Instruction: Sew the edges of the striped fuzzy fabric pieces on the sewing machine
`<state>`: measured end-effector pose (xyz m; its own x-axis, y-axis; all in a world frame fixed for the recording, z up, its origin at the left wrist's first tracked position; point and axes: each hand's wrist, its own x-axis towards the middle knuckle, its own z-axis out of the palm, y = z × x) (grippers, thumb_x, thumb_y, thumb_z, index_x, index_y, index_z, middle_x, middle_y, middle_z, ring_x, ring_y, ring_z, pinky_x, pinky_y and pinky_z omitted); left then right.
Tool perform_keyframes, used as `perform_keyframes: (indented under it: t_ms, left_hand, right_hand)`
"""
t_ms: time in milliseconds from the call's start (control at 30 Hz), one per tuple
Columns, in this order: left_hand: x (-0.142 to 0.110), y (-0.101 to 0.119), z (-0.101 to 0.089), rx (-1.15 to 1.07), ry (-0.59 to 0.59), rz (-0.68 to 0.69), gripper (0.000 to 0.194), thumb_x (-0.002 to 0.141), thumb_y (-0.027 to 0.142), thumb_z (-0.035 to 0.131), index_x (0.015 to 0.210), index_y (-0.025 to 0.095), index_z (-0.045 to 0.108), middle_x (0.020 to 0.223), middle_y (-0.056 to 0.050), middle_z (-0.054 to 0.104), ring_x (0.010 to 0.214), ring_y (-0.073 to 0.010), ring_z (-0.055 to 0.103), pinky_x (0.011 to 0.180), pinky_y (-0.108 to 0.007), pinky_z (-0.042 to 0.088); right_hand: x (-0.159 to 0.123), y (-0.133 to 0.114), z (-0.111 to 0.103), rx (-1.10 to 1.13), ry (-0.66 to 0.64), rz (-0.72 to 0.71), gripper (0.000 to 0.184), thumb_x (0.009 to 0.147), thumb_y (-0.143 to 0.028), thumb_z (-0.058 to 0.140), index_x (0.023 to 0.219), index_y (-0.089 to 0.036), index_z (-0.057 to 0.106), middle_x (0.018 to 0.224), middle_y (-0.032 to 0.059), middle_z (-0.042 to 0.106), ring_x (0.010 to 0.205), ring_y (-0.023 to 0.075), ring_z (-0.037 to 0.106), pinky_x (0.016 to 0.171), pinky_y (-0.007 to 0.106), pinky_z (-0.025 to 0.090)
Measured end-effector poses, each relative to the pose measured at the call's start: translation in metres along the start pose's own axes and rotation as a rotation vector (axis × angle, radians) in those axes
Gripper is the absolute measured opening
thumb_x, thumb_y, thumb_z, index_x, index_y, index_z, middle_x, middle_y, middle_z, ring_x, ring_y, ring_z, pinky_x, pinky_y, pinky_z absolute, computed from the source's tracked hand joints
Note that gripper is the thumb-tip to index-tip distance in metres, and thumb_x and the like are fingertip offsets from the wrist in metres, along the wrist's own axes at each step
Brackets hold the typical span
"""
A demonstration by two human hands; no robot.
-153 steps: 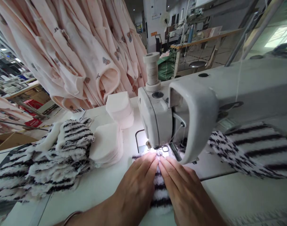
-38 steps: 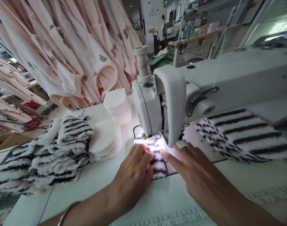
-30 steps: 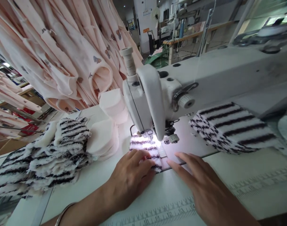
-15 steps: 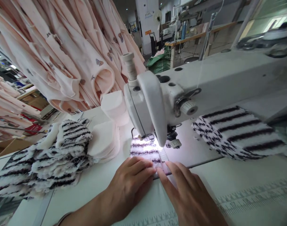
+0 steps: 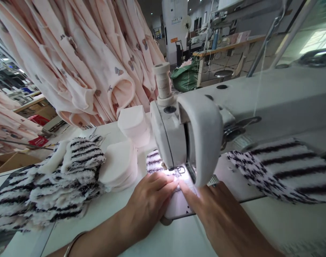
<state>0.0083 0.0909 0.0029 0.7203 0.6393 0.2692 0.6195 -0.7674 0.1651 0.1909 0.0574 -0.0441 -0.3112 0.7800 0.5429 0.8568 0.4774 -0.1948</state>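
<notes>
Black-and-white striped plush has advanced beneath the sewing machine, leaving little on the hands' near side. Left hand and right hand meet at its near end, fingertips narrowly spaced; whether they pinch or press, I cannot tell. Pale pads lie left of both.

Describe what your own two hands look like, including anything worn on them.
The left hand is gloveless, with a thin, smooth metal bracelet at the wrist. The right hand is gloveless too, with no bracelet showing. No sleeves are visible.
</notes>
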Motion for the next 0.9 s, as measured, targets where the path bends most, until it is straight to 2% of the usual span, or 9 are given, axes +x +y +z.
perform_keyframes:
  t_ms: [100, 267, 433, 600, 733, 833, 900]
  left_hand:
    - [-0.002, -0.010, 0.005, 0.066, 0.013, 0.004, 0.027, 0.087, 0.010, 0.044, 0.111, 0.016, 0.055, 0.106, -0.007, 0.065, 0.096, -0.0215, 0.058, 0.079, -0.037, 0.051]
    - [-0.001, -0.023, 0.010, 0.125, 0.022, 0.003, 0.027, 0.085, 0.008, 0.044, 0.109, 0.015, 0.054, 0.091, -0.007, 0.063, 0.086, -0.0200, 0.058, 0.074, -0.036, 0.051]
    - [0.004, -0.017, 0.001, 0.201, -0.027, -0.014, 0.015, 0.084, 0.007, 0.043, 0.091, 0.014, 0.053, 0.085, -0.008, 0.059, 0.080, -0.0212, 0.056, 0.067, -0.033, 0.050]
    - [0.005, -0.010, 0.002, 0.263, -0.082, -0.047, 0.014, 0.081, 0.005, 0.043, 0.088, 0.015, 0.051, 0.082, -0.007, 0.056, 0.079, -0.0216, 0.054, 0.068, -0.033, 0.048]
    - [0.015, -0.021, 0.008, 0.277, -0.082, -0.092, 0.013, 0.082, 0.007, 0.040, 0.081, 0.016, 0.049, 0.081, -0.007, 0.056, 0.075, -0.0222, 0.054, 0.066, -0.034, 0.047]
    - [0.016, -0.025, 0.006, 0.271, -0.069, -0.149, 0.015, 0.081, 0.004, 0.039, 0.085, 0.015, 0.049, 0.086, -0.009, 0.056, 0.079, -0.0229, 0.055, 0.067, -0.035, 0.047]
    - [0.005, -0.015, -0.001, 0.270, -0.057, -0.180, 0.015, 0.080, 0.003, 0.040, 0.084, 0.015, 0.048, 0.083, -0.009, 0.056, 0.077, -0.0228, 0.054, 0.065, -0.035, 0.047]
  right_hand:
    - [-0.001, 0.000, 0.002, 0.016, -0.022, 0.021, 0.049, 0.076, -0.003, 0.031, 0.113, -0.022, 0.058, 0.098, 0.0059, 0.058, 0.087, 0.0210, 0.054, 0.066, 0.035, 0.039]
    - [-0.012, -0.008, -0.005, 0.039, -0.085, 0.047, 0.050, 0.075, -0.002, 0.030, 0.111, -0.021, 0.058, 0.107, 0.0093, 0.056, 0.105, 0.0253, 0.050, 0.074, 0.038, 0.045]
    - [-0.034, -0.008, -0.005, 0.007, -0.080, -0.014, 0.063, 0.075, 0.000, 0.030, 0.133, -0.020, 0.042, 0.124, 0.0135, 0.046, 0.115, 0.0258, 0.044, 0.081, 0.039, 0.048]
    - [-0.046, -0.007, -0.001, -0.022, -0.048, -0.006, 0.062, 0.075, 0.002, 0.031, 0.133, -0.018, 0.042, 0.129, 0.0136, 0.044, 0.116, 0.0247, 0.044, 0.081, 0.036, 0.048]
    - [-0.046, -0.012, -0.002, 0.017, -0.056, 0.056, 0.060, 0.076, 0.003, 0.030, 0.130, -0.019, 0.045, 0.128, 0.0125, 0.045, 0.116, 0.0243, 0.044, 0.085, 0.037, 0.044]
    - [-0.043, -0.017, -0.004, 0.068, -0.015, 0.118, 0.052, 0.081, 0.000, 0.031, 0.125, -0.019, 0.048, 0.125, 0.0115, 0.048, 0.116, 0.0256, 0.044, 0.087, 0.041, 0.042]
    - [-0.042, -0.022, -0.008, 0.136, 0.034, 0.096, 0.034, 0.087, -0.010, 0.036, 0.114, -0.019, 0.054, 0.114, 0.0097, 0.053, 0.108, 0.0242, 0.048, 0.083, 0.038, 0.042]
